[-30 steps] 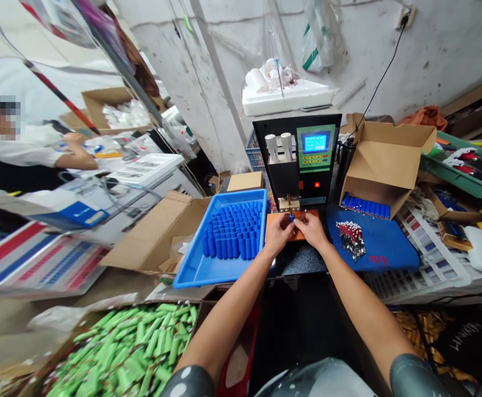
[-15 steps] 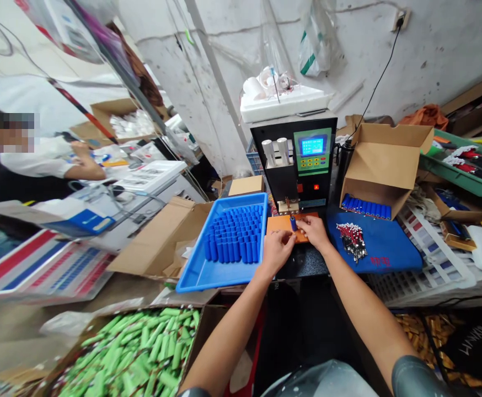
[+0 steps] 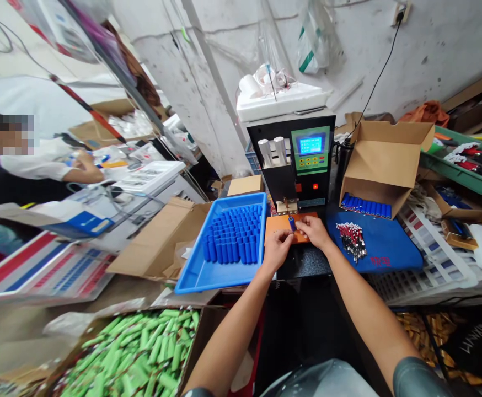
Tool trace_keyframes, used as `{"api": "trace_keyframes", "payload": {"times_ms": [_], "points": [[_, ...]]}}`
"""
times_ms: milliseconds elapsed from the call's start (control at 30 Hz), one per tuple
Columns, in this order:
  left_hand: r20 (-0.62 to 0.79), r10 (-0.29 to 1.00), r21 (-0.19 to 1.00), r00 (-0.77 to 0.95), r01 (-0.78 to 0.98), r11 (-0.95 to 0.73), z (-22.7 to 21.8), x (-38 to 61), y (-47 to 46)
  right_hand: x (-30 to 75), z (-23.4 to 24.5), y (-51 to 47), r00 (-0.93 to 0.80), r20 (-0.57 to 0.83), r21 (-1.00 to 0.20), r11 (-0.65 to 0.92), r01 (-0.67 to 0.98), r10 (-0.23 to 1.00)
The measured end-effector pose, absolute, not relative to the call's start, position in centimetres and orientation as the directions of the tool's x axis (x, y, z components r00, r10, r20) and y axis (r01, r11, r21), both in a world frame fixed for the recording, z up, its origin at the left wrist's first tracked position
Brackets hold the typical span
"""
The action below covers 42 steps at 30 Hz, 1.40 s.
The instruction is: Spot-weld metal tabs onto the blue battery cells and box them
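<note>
My right hand (image 3: 314, 231) pinches a small blue cylindrical cell (image 3: 292, 223) on an orange pad (image 3: 280, 223), right under the electrodes of a black spot welder (image 3: 296, 165). My left hand (image 3: 277, 248) is closed in a pinch just left of the cell, near the pad's front edge; what it holds is too small to make out. A blue tray (image 3: 202, 273) with several upright blue cells stands to the left of my hands.
A pile of wired connectors (image 3: 351, 240) lies on a blue cloth (image 3: 390, 248) to the right. An open cardboard box (image 3: 384, 160) holds a row of blue cells. A box of green cells (image 3: 142, 353) sits at lower left. Another person (image 3: 30, 160) works at far left.
My left hand has drawn back from the cell toward me and stays pinched. My right hand keeps the cell on the pad. The view has shifted slightly.
</note>
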<state>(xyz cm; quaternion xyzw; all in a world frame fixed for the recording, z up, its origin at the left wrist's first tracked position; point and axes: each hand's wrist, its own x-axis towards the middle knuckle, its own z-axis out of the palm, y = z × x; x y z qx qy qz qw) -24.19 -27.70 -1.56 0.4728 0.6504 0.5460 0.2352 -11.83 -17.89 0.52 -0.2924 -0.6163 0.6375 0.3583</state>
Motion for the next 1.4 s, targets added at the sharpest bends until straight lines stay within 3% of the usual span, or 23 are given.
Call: {"api": "trace_keyframes", "payload": {"times_ms": [200, 533, 733, 933, 1100, 1300, 1400], "points": [[0.178, 0.899, 0.935, -0.4, 0.353, -0.028, -0.3, -24.5, -27.4, -11.5, 0.2, -18.1, -0.67, 0.144, -0.988, 0.148, -0.051, 0.728], [0.2, 0.916, 0.878, -0.347, 0.478, -0.011, 1.1, -25.1, -27.9, -11.6, 0.2, -18.0, -0.636, 0.174, -0.982, 0.183, -0.052, 0.752], [0.414, 0.851, 0.796, -0.322, 0.581, -0.167, 0.4, -25.4, -28.1, -11.1, 0.7, -18.0, -0.59, 0.068, -0.992, -0.007, -0.124, 0.805], [0.364, 0.922, 0.789, -0.131, 0.57, -0.23, -1.1, -25.4, -27.0, -11.0, 1.1, -17.9, -0.584, 0.034, -0.978, -0.092, -0.185, 0.811], [0.357, 0.921, 0.784, -0.157, 0.586, -0.204, -1.2, -25.3, -26.9, -11.1, 0.8, -17.6, -0.568, 0.0, -0.959, -0.161, -0.232, 0.823], [0.261, 0.926, 0.909, -0.273, 0.394, -0.14, -0.1, -24.7, -26.8, -11.6, 0.7, -17.5, -0.531, -0.037, -0.952, -0.191, -0.238, 0.847], [0.262, 0.911, 0.904, -0.32, 0.412, -0.116, 0.3, -24.9, -26.2, -12.0, 0.8, -17.5, -0.507, -0.052, -0.955, -0.191, -0.226, 0.86]]}}
